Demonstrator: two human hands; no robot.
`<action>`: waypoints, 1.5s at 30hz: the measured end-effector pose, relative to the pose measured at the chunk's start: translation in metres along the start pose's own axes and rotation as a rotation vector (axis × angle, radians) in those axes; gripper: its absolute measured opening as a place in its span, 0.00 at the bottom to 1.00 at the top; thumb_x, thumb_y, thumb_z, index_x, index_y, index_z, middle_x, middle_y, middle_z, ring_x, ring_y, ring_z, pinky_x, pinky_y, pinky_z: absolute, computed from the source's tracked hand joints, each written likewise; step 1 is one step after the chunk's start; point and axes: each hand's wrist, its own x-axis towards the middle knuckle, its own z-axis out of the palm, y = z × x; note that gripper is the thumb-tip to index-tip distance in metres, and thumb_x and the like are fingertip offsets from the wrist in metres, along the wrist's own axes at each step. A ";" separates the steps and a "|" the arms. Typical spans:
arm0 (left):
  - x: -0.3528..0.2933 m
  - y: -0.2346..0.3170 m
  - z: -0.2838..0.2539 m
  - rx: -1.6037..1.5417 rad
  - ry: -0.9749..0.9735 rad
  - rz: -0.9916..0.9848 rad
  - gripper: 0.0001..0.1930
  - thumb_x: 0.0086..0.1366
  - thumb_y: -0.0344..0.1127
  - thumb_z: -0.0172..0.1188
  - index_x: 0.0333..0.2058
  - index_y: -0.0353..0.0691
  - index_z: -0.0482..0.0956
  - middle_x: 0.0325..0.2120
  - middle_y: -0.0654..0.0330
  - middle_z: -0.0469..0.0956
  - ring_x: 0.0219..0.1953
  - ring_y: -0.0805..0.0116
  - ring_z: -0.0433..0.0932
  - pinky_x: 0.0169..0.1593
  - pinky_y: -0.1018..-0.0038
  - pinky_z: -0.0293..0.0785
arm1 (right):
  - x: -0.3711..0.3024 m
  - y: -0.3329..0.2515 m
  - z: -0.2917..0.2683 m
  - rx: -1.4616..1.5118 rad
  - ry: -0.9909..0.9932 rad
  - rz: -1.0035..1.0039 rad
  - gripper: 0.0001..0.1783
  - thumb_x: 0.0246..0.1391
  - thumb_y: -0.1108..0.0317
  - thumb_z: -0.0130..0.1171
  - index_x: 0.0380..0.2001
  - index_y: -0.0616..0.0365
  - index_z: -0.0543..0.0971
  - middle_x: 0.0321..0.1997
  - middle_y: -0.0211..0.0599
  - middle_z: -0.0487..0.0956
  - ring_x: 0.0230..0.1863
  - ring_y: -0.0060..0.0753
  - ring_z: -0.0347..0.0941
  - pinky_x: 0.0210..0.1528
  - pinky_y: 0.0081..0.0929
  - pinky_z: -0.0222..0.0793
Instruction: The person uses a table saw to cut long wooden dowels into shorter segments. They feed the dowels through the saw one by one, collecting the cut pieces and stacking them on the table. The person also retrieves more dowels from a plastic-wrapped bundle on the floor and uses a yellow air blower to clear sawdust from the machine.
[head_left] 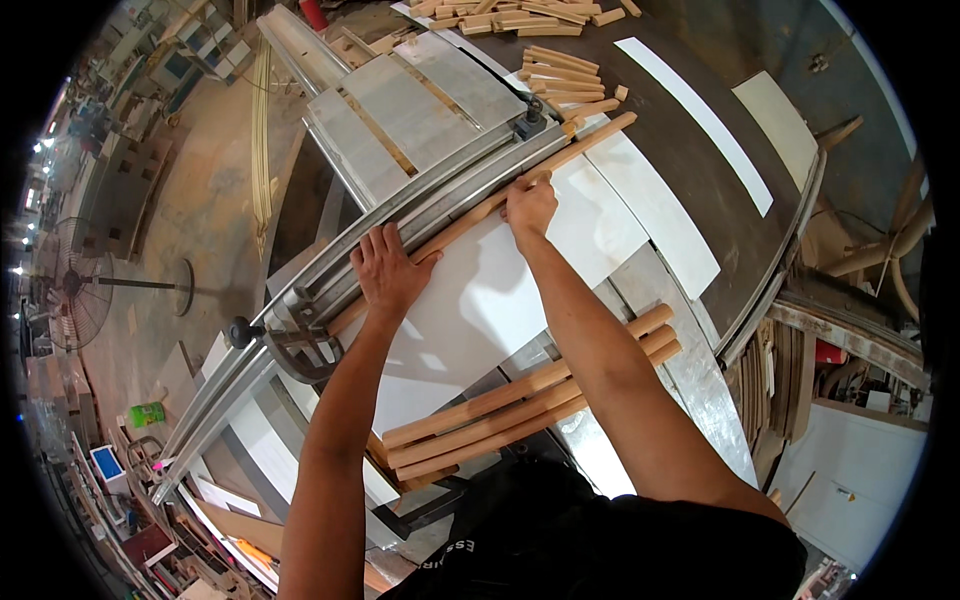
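Note:
A long, slim wooden rod (458, 232) lies along the metal fence (445, 203) of a sliding table saw, over a white board (450, 330). My right hand (530, 207) is closed round the rod, fingers curled at the fence edge. Further left, my left hand (392, 272) lies across rod and fence with its fingers stretched out and the thumb along the rod. The rod's far end (625, 119) passes a black stop (528, 122) on the fence. Several similar rods (530, 403) lie side by side, nearer me, under my right forearm.
Short cut wood pieces (565, 72) lie beyond the fence, with more heaped (520, 15) behind. White strips (700, 120) rest on the dark table (660, 150). A black clamp-like fixture (300, 345) sits at the fence's left end. On the floor stands a fan (75, 283).

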 end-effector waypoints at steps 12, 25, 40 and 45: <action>0.001 0.011 -0.004 -0.041 -0.001 -0.055 0.41 0.44 0.57 0.78 0.49 0.37 0.71 0.45 0.54 0.72 0.52 0.51 0.69 0.58 0.55 0.61 | 0.014 0.016 0.006 -0.062 0.033 -0.054 0.27 0.59 0.63 0.57 0.54 0.74 0.66 0.29 0.58 0.83 0.34 0.59 0.83 0.38 0.48 0.80; -0.002 0.020 -0.014 -0.090 0.073 -0.111 0.36 0.41 0.49 0.81 0.44 0.36 0.72 0.41 0.52 0.70 0.46 0.51 0.69 0.58 0.56 0.62 | 0.007 0.007 0.003 -0.073 -0.036 -0.026 0.31 0.59 0.61 0.56 0.58 0.74 0.65 0.33 0.63 0.83 0.38 0.64 0.82 0.42 0.51 0.79; -0.001 0.020 -0.011 -0.072 0.023 -0.162 0.38 0.40 0.51 0.81 0.45 0.38 0.72 0.43 0.53 0.70 0.50 0.50 0.68 0.58 0.56 0.64 | 0.012 0.019 0.011 -0.120 0.011 -0.060 0.22 0.61 0.63 0.54 0.51 0.67 0.65 0.29 0.60 0.82 0.31 0.59 0.80 0.35 0.49 0.77; 0.004 0.026 -0.009 -0.065 0.007 -0.147 0.38 0.41 0.51 0.81 0.44 0.37 0.71 0.43 0.53 0.69 0.49 0.51 0.68 0.60 0.57 0.62 | 0.021 0.029 0.012 -0.114 0.127 -0.142 0.12 0.64 0.65 0.54 0.41 0.63 0.66 0.19 0.49 0.80 0.14 0.42 0.78 0.16 0.39 0.75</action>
